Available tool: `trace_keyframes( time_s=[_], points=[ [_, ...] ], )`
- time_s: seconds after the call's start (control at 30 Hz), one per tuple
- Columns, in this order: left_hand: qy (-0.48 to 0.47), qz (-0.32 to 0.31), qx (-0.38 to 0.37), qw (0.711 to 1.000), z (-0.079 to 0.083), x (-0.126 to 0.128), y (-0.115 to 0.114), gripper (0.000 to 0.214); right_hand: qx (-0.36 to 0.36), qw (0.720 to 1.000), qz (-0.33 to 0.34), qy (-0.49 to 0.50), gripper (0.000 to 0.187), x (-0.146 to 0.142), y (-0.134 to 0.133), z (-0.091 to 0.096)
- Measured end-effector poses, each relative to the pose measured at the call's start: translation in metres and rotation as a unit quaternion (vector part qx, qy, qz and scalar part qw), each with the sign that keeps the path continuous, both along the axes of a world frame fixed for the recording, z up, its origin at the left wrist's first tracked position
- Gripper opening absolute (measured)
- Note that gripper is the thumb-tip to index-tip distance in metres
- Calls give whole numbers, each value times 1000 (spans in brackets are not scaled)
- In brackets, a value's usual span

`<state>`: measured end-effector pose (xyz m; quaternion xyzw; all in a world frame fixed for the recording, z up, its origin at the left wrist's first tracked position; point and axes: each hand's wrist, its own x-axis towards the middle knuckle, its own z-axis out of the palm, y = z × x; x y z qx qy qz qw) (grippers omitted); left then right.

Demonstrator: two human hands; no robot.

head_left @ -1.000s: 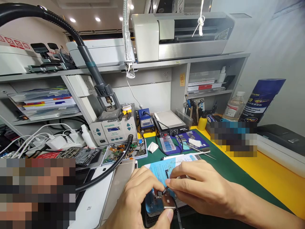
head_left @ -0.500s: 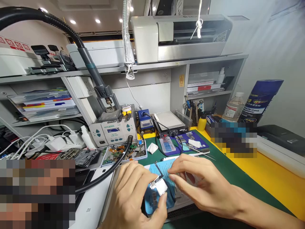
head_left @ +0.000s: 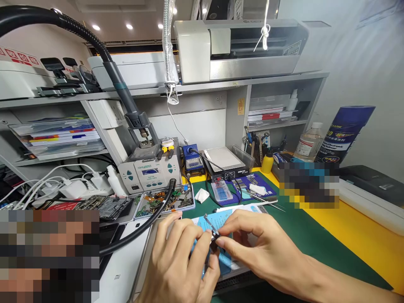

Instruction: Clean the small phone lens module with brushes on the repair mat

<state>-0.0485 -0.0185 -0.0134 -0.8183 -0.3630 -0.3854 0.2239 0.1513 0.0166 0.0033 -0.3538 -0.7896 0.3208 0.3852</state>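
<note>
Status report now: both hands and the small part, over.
Left hand and right hand pinch small metal part. Held above blue sheet. Black hose lies left, apart.

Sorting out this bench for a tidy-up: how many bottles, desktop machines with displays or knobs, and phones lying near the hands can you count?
Bottles: 3 (clear bottle, yellow bottle, white bottle)
Bench machines: 3 (grey station, blue unit, hot plate)
Phones: 1 (white phone)
Total: 7

Parts tray [head_left: 164, 203] behind left hand [head_left: 176, 261]
</note>
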Motion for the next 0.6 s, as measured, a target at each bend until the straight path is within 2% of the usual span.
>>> trace_keyframes(
  time_s=[0.37,0.47,0.6],
  points=[
    [19,6,29,999,-3,0,2,27,-8,1000,-15,19,9,-4,-1,-1],
    [18,4,28,999,-3,1,1,28,-42,999,-17,19,11,-4,-2,1],
    [14,1,24,1000,-3,0,1,27,-123,992,-5,41,15,-5,-2,1]
  ],
)
